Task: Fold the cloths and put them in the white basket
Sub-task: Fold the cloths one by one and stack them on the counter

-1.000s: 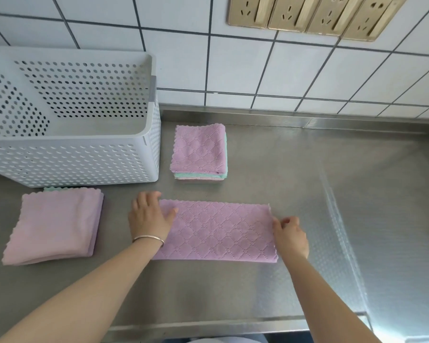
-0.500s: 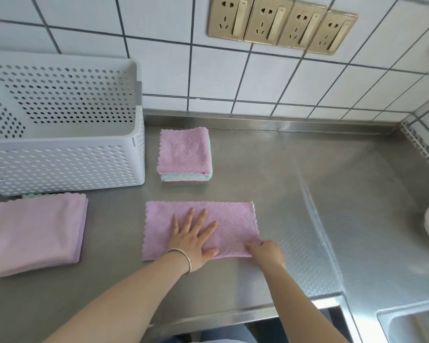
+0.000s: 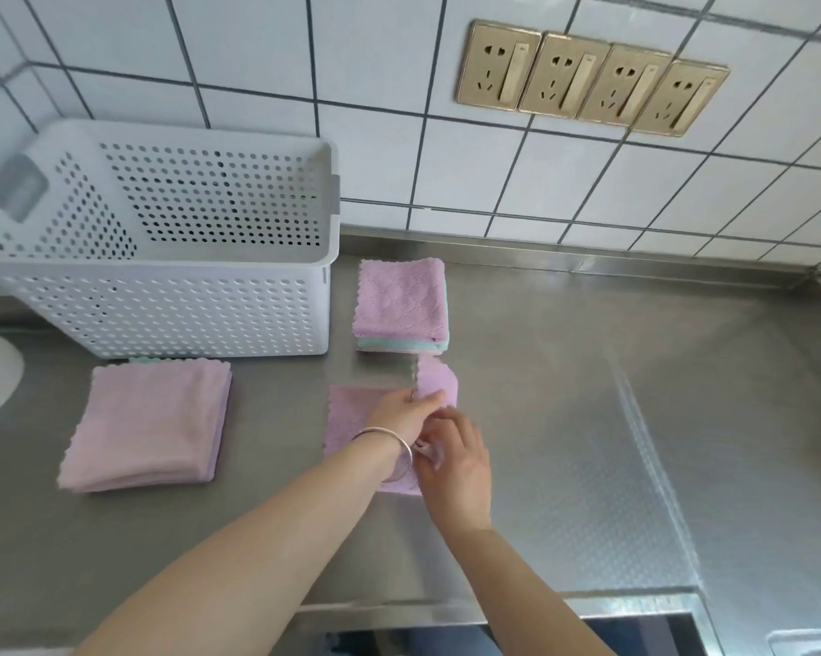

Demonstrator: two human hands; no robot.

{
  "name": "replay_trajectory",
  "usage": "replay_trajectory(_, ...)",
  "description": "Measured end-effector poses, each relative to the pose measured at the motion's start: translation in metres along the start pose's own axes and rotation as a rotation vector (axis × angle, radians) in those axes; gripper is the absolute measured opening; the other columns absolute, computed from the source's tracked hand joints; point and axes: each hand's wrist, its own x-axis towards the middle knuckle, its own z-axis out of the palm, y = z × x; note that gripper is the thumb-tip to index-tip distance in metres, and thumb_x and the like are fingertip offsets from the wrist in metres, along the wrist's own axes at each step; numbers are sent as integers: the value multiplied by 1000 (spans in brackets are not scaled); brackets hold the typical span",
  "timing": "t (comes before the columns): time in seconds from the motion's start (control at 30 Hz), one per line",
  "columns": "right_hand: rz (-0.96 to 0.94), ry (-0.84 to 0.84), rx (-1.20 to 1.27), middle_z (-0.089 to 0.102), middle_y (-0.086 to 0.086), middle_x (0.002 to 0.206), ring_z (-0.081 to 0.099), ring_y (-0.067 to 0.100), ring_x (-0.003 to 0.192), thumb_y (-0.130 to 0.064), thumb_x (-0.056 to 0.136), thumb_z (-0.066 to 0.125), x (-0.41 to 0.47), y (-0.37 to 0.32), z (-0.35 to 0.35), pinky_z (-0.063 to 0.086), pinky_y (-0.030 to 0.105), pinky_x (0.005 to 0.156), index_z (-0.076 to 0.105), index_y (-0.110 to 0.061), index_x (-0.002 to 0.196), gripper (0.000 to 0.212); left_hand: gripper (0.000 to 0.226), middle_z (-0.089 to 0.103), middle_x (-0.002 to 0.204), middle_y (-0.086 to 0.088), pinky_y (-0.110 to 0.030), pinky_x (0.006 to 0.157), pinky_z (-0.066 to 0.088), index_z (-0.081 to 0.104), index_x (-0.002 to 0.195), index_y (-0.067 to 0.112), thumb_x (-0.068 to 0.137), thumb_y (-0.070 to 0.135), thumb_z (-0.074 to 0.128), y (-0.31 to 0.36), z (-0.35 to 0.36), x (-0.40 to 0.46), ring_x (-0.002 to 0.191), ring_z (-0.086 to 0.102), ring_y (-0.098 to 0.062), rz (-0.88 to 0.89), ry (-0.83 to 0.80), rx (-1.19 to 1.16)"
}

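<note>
Your hands meet over a pink cloth (image 3: pixel 352 419) at the middle of the steel desk (image 3: pixel 588 419). Your left hand (image 3: pixel 411 411), a bangle (image 3: pixel 394 449) on its wrist, pinches the cloth's raised far corner; your right hand (image 3: pixel 456 459) grips its gathered near edge at 4 o'clock of the left. A folded stack of cloths (image 3: pixel 401 305) lies just beyond at 12 o'clock, the white basket (image 3: pixel 172 314) stands at 10 o'clock, and a larger pile of pink cloths (image 3: pixel 150 423) lies at 9 o'clock.
</note>
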Motion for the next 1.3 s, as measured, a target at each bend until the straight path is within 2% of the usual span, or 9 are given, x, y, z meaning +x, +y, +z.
replay_trajectory(0.1, -122, -152, 5, 55, -7, 128, 50, 12, 118, -15, 69, 55, -7, -1, 10, 48, 17, 77, 49, -26, 104, 37, 28, 61, 75, -17, -36, 69, 46, 58, 61, 13, 89, 17, 52, -12, -19, 8, 71, 54, -25, -6, 131, 114)
replay_trajectory(0.3, -49, -463, -287, 36, 1, 148, 43, 20, 132, -9, 57, 69, -17, 12, 21, 48, 38, 97, 36, -13, 139, 89, 37, 55, 130, -18, -34, 98, 41, 50, 129, 9, 94, 14, 38, -39, -50, 13, 117, 51, -36, -62, 250, 398)
replay_trajectory(0.43, -72, -600, -357, -18, -13, 146, -3, 12, 145, -11, 86, 44, -17, 12, 20, 12, 34, 119, 1, -20, 149, 77, 44, 55, 132, -12, -29, 96, 39, 42, 137, 18, 93, 15, 41, -58, -60, 16, 119, 51, -32, -82, 336, 368)
replay_trajectory(0.5, -80, -644, -399, -28, -14, 141, -12, 9, 144, -13, 91, 37, -13, 13, 17, 1, 31, 118, -6, -22, 149, 72, 43, 62, 124, -11, -30, 95, 41, 47, 133, 20, 91, 16, 47, -66, -62, 17, 114, 55, -31, -61, 381, 338)
replay_trajectory(0.7, -61, -741, -474, -28, -12, 145, -14, 9, 144, -20, 94, 33, -12, 16, 16, -1, 31, 117, -7, -21, 149, 68, 50, 65, 119, -7, -32, 92, 43, 40, 136, 36, 91, 16, 48, -79, -59, 20, 107, 59, -30, -40, 437, 338)
replay_trajectory(0.9, -83, -768, -505, -31, -11, 139, -17, 9, 143, -29, 93, 33, -11, 15, 15, 0, 36, 120, -6, -21, 149, 68, 44, 64, 121, -5, -36, 91, 45, 50, 129, 30, 89, 12, 48, -81, -57, 21, 109, 59, -29, -6, 528, 288)
replay_trajectory(1.0, -105, -795, -551, -32, -9, 141, -27, 10, 136, -49, 80, 11, -15, 15, 16, -3, 38, 119, -15, -21, 145, 75, 37, 63, 120, -8, -39, 89, 47, 53, 123, 23, 88, 12, 49, -84, -58, 23, 109, 58, -32, 7, 559, 317)
replay_trajectory(1.2, -110, -706, -599, 44, 4, 142, 19, 23, 140, -63, 72, 36, -23, 16, 30, 43, 44, 95, 40, -18, 134, 77, 29, 55, 117, -17, -44, 84, 46, 52, 116, 11, 88, 14, 51, -88, -62, 24, 104, 56, -37, 15, 541, 505)
replay_trajectory(1.3, -214, -743, -667, 8, 10, 155, 3, 30, 143, -62, 82, 25, -18, 11, 29, 25, 51, 110, 13, -16, 143, 77, 28, 53, 118, -18, -43, 86, 44, 53, 114, 9, 88, 20, 54, -89, -64, 25, 106, 54, -38, -18, 558, 562)
